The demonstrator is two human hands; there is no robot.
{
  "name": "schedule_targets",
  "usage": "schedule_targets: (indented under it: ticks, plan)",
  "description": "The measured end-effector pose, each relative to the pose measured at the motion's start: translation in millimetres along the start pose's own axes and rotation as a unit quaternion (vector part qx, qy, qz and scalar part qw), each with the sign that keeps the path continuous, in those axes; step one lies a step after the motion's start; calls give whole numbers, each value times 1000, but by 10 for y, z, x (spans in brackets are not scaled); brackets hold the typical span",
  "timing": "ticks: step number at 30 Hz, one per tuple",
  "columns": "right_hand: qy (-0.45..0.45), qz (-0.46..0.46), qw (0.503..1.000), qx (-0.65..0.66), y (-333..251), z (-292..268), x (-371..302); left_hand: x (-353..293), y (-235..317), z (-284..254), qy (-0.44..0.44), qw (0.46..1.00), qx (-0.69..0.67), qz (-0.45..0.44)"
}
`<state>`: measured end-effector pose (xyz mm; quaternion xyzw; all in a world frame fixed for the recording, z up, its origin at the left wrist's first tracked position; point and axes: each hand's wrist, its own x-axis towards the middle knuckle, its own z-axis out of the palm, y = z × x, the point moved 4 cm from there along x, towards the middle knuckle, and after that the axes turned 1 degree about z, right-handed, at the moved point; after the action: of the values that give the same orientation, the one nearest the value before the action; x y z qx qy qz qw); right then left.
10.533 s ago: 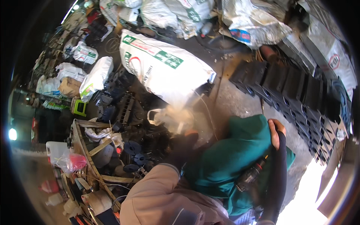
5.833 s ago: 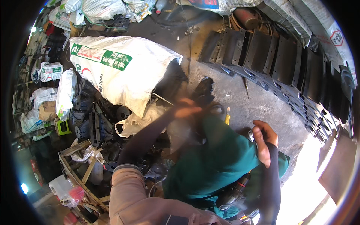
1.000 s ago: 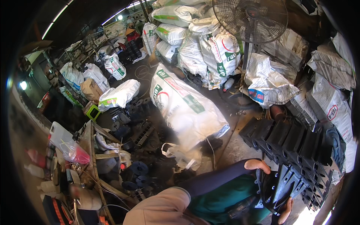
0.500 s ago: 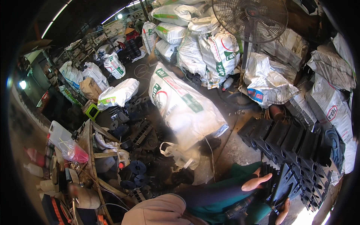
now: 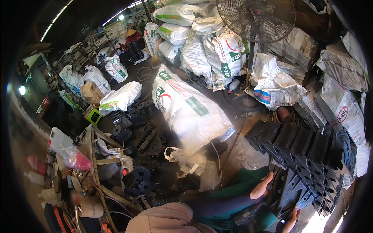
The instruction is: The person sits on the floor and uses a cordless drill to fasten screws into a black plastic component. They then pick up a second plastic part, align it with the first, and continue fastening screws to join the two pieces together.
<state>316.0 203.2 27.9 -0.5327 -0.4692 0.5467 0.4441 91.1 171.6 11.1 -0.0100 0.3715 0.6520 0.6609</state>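
Note:
A black moulded plastic part with ribs and slots lies tilted at the lower right, between my hands. My left hand, at the end of a dark sleeve, is closed on its left edge, with the thumb side up and some fingers hidden behind it. At the part's lower edge my right hand curls its fingers around a corner. A dark tool resembling a power drill rests on the green cloth over my lap. Just beyond the part stands a stack of similar black parts.
A large white sack lies ahead, with more sacks piled behind it. A pedestal fan stands at the back. Black parts and spools litter the floor at left, beside a wooden frame with bottles. Another person sits far off.
My left hand has drawn its stretched fingers back from over the black part and now grips its edge. The part has turned slightly, and my right hand has shifted a little up.

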Motion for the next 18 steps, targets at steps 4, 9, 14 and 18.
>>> schedule_targets:
  ticks: [4, 9, 14, 18]
  plan:
    - [-3, 15, 999, 38, 27, 37, -24, 132, -67, 59, -23, 997, -62, 27]
    - [15, 16, 998, 58, 37, 67, -62, 150, 78, 63, 0, 924, 330, 193]
    - [32, -9, 995, 90, 72, 117, -79, -57, 225, 261, 28, 976, 112, 183]
    - [58, -14, 995, 84, 106, 175, -51, -234, 431, 303, -37, 956, 282, 69]
